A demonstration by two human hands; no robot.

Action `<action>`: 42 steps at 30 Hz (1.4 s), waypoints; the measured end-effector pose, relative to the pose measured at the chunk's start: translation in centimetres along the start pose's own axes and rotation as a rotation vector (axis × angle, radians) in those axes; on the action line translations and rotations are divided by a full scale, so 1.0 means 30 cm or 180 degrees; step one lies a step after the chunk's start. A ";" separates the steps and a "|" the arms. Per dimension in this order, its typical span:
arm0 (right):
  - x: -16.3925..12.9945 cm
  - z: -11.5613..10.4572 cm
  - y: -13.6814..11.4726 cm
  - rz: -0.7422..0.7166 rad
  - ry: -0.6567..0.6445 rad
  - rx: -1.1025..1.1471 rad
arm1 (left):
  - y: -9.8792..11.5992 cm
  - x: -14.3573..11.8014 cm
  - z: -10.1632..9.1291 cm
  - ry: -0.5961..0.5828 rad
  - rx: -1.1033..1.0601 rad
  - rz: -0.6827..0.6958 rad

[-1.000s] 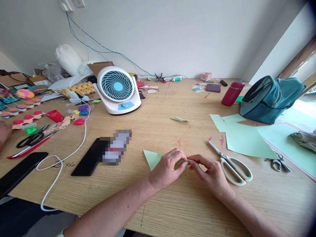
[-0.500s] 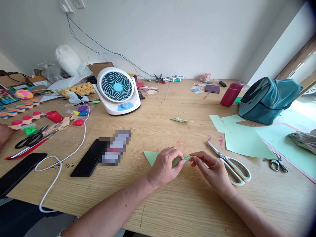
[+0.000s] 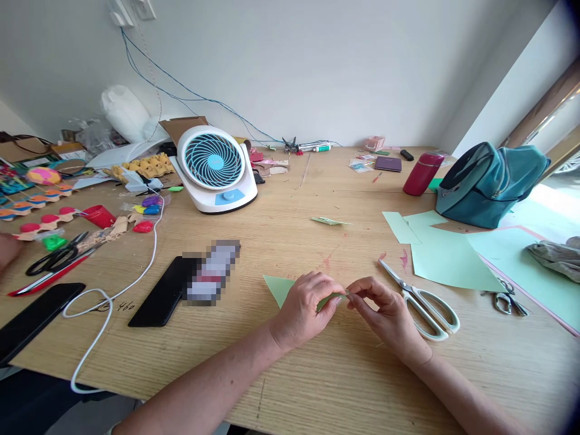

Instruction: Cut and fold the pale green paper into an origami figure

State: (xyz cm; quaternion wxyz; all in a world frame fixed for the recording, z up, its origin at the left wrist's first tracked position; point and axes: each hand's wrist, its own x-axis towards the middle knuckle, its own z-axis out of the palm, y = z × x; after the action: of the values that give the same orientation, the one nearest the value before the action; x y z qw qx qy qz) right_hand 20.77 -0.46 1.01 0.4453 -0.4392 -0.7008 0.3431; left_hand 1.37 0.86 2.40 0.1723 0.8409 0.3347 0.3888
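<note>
A light green sheet of paper (image 3: 277, 289) is held just above the wooden table, its left corner sticking out beyond my left hand. My left hand (image 3: 310, 305) is closed on the paper, thumb and fingers pinching near its right end. Opposite it, my right hand (image 3: 383, 314) pinches the paper's right tip, and the fingertips of both hands nearly meet. Most of the sheet lies hidden behind my left hand. White-handled scissors (image 3: 426, 311) rest on the table just right of my right hand, blades pointing away to the left.
Beyond my hands lies a small folded green paper piece (image 3: 330, 222). Green sheets (image 3: 453, 260), a red bottle (image 3: 422, 174) and a teal bag (image 3: 492, 184) are on the right. Phones (image 3: 161, 293), a white cable (image 3: 156, 235) and a fan (image 3: 215, 166) occupy the left. Another person's hand (image 3: 8, 249) shows at the left edge.
My right hand has shifted slightly left along the paper, so its fingertips are closer to my left hand's. My left hand stays nearly where it was.
</note>
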 end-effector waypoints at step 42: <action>0.014 -0.010 -0.009 0.0015 -0.0208 -0.0124 | -0.009 -0.001 0.006 0.0031 0.0330 -0.0011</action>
State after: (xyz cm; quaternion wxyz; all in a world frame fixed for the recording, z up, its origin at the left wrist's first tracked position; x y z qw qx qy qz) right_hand 20.88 -0.14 1.51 0.4127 -0.4381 -0.7204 0.3446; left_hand 1.36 1.03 2.13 0.1276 0.8462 0.3567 0.3748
